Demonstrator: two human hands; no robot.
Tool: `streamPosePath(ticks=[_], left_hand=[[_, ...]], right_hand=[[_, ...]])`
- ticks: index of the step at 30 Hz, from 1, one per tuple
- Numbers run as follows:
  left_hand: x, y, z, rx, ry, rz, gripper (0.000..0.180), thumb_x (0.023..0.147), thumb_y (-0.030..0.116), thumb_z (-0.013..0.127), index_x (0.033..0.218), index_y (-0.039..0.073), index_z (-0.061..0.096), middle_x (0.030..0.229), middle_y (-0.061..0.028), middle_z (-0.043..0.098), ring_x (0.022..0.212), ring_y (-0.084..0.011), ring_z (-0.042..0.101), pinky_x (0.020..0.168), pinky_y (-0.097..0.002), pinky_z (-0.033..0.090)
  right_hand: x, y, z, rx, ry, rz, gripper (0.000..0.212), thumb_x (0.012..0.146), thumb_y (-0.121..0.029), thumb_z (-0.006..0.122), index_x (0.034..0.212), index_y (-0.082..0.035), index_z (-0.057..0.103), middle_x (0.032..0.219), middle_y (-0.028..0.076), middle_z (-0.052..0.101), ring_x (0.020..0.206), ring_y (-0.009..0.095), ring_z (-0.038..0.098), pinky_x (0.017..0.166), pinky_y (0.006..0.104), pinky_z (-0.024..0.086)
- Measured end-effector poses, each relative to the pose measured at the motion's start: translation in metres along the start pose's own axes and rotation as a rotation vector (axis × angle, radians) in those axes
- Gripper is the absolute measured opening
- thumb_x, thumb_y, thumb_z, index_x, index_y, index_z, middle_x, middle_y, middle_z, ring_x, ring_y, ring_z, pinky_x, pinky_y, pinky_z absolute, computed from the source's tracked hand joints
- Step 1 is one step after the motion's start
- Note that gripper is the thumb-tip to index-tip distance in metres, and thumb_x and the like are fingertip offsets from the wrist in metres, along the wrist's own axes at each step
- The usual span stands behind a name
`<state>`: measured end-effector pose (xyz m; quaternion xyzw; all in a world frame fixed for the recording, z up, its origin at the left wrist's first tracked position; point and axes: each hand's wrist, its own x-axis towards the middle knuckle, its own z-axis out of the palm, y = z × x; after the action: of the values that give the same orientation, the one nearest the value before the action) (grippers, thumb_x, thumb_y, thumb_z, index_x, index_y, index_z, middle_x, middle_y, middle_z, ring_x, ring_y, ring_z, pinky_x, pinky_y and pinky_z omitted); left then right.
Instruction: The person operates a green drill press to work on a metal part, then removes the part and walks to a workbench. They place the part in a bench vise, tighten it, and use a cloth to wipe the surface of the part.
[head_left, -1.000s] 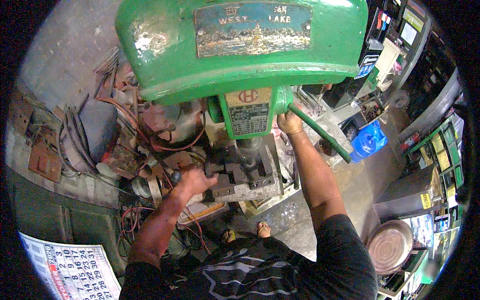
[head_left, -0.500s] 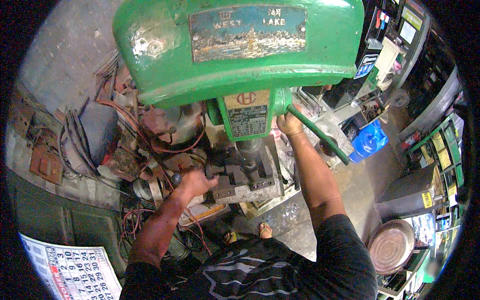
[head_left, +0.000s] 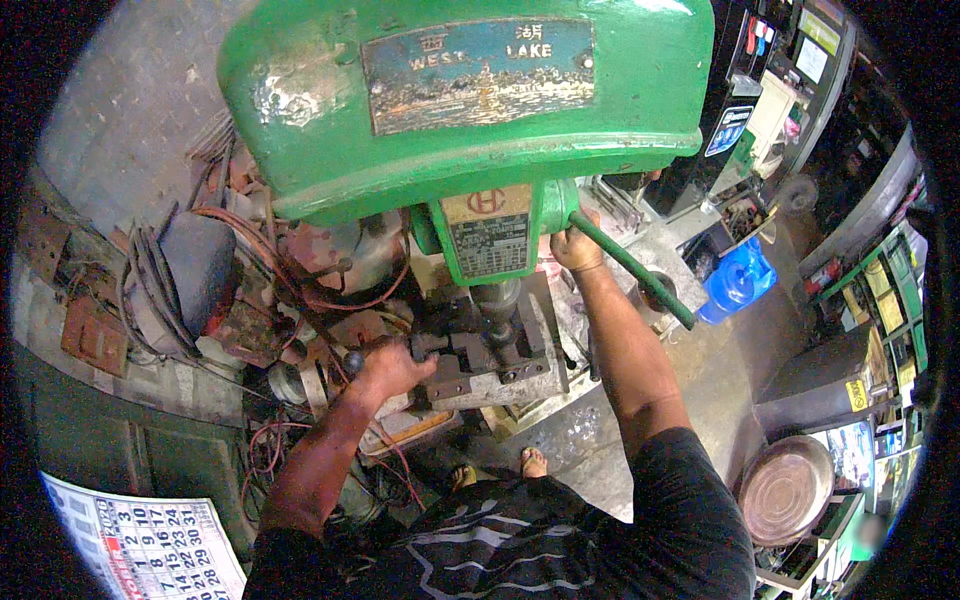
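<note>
A green drill press (head_left: 470, 150) fills the top of the view. Its spindle (head_left: 497, 300) points down at a dark machine vise (head_left: 475, 350) on the table below. My right hand (head_left: 577, 248) is beside the feed hub, closed on the feed lever; part of its fingers is hidden behind the machine. One green lever arm (head_left: 640, 272) slants down to the right, past my wrist. At the vise's left end, my left hand (head_left: 392, 370) is closed around the vise handle, whose dark ball knob (head_left: 353, 362) shows beside it. Whether a workpiece sits in the jaws, I cannot tell.
Coiled black cables (head_left: 160, 290) and reddish hoses (head_left: 270, 250) crowd the left side. A calendar (head_left: 150, 540) is at the lower left. On the right are a blue container (head_left: 738, 283), a round brown basin (head_left: 787, 490) and shelves. My feet (head_left: 533, 462) stand close to the machine.
The view has shifted slightly, so the press head appears a little further left. Both hands keep nearly the same places, with little visible movement at the lever or the vise.
</note>
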<state>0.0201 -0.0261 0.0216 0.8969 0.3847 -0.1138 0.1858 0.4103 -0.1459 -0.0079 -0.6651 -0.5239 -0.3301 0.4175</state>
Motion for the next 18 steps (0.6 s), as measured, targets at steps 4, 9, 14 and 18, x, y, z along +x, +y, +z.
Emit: streamPosePath(ticks=[4,9,14,18], left_hand=[[0.0025,-0.0031,0.0038,0.009,0.001,-0.019,0.073,0.092,0.066,0.069,0.113,-0.004,0.079,0.111,-0.0292,0.078,0.108,-0.0450,0.075,0.098,-0.0500,0.060],[0.0066,-0.0066,0.0078,0.022,-0.012,-0.022,0.075,0.092,0.066,0.069,0.112,-0.006,0.078,0.110,-0.0304,0.077,0.108,-0.0453,0.076,0.098,-0.0499,0.060],[0.0054,-0.0052,0.0061,0.034,-0.016,-0.015,0.073,0.092,0.065,0.068,0.114,-0.004,0.078,0.111,-0.0303,0.077,0.107,-0.0451,0.076,0.098,-0.0501,0.060],[0.0021,-0.0009,0.0008,0.012,-0.025,-0.030,0.068,0.092,0.064,0.069,0.115,0.000,0.079,0.111,-0.0299,0.077,0.107,-0.0447,0.076,0.098,-0.0505,0.060]], right_hand=[[-0.0005,0.0034,0.0032,0.149,-0.001,0.105,0.042,0.083,-0.014,0.072,0.123,0.000,0.072,0.124,0.026,0.074,0.113,0.049,0.072,0.101,0.0525,0.058],[-0.0035,0.0034,0.0048,0.058,-0.002,0.076,0.041,0.084,-0.013,0.072,0.123,-0.002,0.072,0.125,0.026,0.074,0.112,0.049,0.072,0.100,0.0528,0.058],[-0.0046,0.0035,0.0035,0.013,0.043,-0.007,0.038,0.086,-0.013,0.072,0.122,-0.004,0.073,0.125,0.024,0.074,0.110,0.048,0.072,0.098,0.0530,0.058],[-0.0037,0.0046,0.0033,0.019,0.052,-0.061,0.037,0.088,-0.017,0.072,0.122,-0.003,0.073,0.125,0.024,0.074,0.112,0.048,0.072,0.098,0.0535,0.058]])
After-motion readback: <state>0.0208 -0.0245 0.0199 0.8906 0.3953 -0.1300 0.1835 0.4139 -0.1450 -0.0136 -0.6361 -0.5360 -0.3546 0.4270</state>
